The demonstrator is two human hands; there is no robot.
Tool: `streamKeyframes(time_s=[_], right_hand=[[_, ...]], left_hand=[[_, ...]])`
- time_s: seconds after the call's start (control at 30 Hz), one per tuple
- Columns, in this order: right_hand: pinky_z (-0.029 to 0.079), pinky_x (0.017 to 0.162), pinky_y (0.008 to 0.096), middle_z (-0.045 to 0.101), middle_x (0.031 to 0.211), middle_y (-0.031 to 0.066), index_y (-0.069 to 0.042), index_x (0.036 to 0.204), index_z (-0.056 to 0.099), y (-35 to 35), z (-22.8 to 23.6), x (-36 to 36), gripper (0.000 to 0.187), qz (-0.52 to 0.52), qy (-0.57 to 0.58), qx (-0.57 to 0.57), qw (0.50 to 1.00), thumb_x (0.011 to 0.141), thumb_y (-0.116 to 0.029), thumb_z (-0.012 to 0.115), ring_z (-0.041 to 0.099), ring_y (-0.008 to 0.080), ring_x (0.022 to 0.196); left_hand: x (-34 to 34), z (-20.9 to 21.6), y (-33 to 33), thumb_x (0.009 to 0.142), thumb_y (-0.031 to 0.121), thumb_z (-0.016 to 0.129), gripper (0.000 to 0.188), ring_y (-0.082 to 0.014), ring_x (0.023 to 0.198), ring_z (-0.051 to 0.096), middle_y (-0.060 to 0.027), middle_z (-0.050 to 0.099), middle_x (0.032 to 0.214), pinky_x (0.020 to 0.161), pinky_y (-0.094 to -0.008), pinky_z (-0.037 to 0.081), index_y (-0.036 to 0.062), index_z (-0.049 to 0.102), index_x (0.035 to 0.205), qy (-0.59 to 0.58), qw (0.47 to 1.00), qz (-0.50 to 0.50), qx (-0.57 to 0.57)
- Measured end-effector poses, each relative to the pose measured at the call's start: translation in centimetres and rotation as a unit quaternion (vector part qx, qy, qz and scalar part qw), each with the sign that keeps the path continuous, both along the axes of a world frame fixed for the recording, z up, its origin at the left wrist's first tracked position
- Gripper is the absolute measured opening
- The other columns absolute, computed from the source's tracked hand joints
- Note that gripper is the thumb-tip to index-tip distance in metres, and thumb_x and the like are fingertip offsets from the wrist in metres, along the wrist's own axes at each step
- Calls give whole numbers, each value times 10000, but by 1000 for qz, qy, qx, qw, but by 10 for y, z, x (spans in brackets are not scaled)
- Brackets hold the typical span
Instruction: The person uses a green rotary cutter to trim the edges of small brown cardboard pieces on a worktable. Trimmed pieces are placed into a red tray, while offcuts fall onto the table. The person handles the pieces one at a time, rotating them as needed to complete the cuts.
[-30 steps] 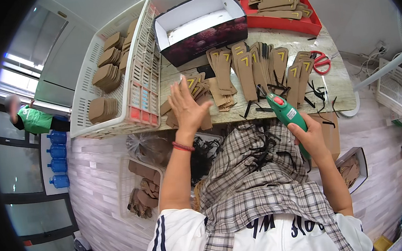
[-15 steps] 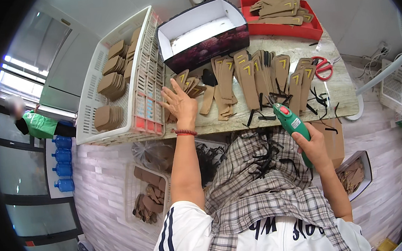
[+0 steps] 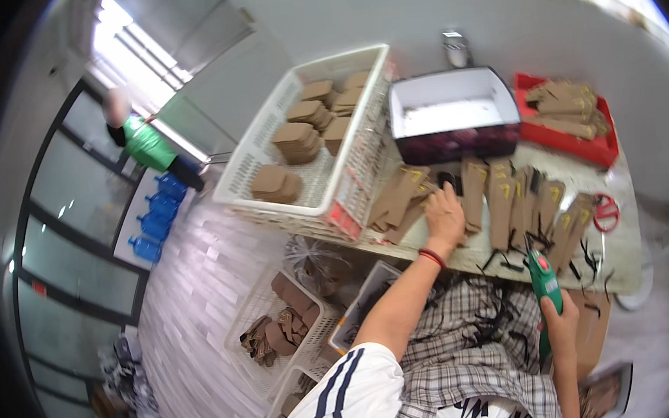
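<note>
Clasping green tool [image 3: 542,273], right hand [image 3: 559,315] curled, left hand [image 3: 445,220] outstretched over brown pieces [image 3: 400,197], its grip unclear

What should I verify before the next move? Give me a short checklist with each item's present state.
1. Right hand has hold of the green handheld tool: ok, wrapped around its body.
2. Left hand apart from the tool's tip: ok, it is off to the left, by the brown pieces.
3. Left hand gripping a piece: cannot tell, the view is blurred.
4. Tool's tip apart from the pieces: cannot tell, too small and blurred.
5. Black strips away from the tool: not ok, several lie close by.
6. Red-handled scissors apart from both hands: ok.
</note>
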State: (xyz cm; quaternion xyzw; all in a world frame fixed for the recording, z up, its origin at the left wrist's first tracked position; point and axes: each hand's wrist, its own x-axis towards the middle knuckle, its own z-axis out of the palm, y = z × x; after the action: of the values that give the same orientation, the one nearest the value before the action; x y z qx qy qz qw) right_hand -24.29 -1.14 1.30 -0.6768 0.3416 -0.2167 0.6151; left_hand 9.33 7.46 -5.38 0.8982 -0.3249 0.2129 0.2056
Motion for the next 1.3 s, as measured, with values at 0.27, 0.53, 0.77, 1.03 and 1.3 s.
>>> streamKeyframes(time_s=[0.27, 0.53, 0.77, 1.03, 1.3], right_hand=[[405, 417, 267, 549, 666, 41, 23, 943, 590, 4, 10, 3, 238, 33, -30, -2, 999, 872, -198, 642, 505, 117, 447], [393, 426, 253, 536, 639, 16, -4, 940, 609, 17, 38, 22, 207, 29, -28, -55, 998, 872, -192, 660, 495, 98, 451], [405, 475, 252, 560, 642, 1, -9, 998, 636, 28, 53, 49, 313, 40, 18, -77, 996, 843, -265, 729, 491, 62, 509], [394, 452, 236, 570, 610, 6, 7, 1003, 636, 31, 61, 56, 328, 23, 23, -72, 997, 846, -264, 732, 495, 50, 500], [415, 449, 247, 577, 610, 13, 15, 1025, 636, 28, 54, 62, 349, 8, 30, -109, 994, 845, -268, 731, 513, 65, 488]], left_hand=[[4, 10, 31, 790, 46, 484, 360, -378, 830, 651, -211, 658, 976, 735, -472, 504, -11, 516, 1145, 278, 917, 70, -277], [-39, 63, 62, 888, -39, 504, 335, -225, 853, 663, -115, 620, 1079, 708, -363, 557, 14, 464, 1216, 533, 536, -72, -651], [-68, 95, 49, 911, 90, 618, 103, -159, 817, 656, -57, 674, 923, 753, -317, 546, 62, 594, 1007, 595, 433, -178, -654], [-90, 91, 22, 892, 56, 650, 102, -148, 825, 648, -59, 667, 924, 742, -283, 546, 26, 596, 973, 632, 413, -132, -643], [-95, 96, 6, 862, 41, 686, 162, -126, 780, 636, -49, 669, 907, 717, -258, 522, 35, 601, 999, 622, 418, -121, -651]])
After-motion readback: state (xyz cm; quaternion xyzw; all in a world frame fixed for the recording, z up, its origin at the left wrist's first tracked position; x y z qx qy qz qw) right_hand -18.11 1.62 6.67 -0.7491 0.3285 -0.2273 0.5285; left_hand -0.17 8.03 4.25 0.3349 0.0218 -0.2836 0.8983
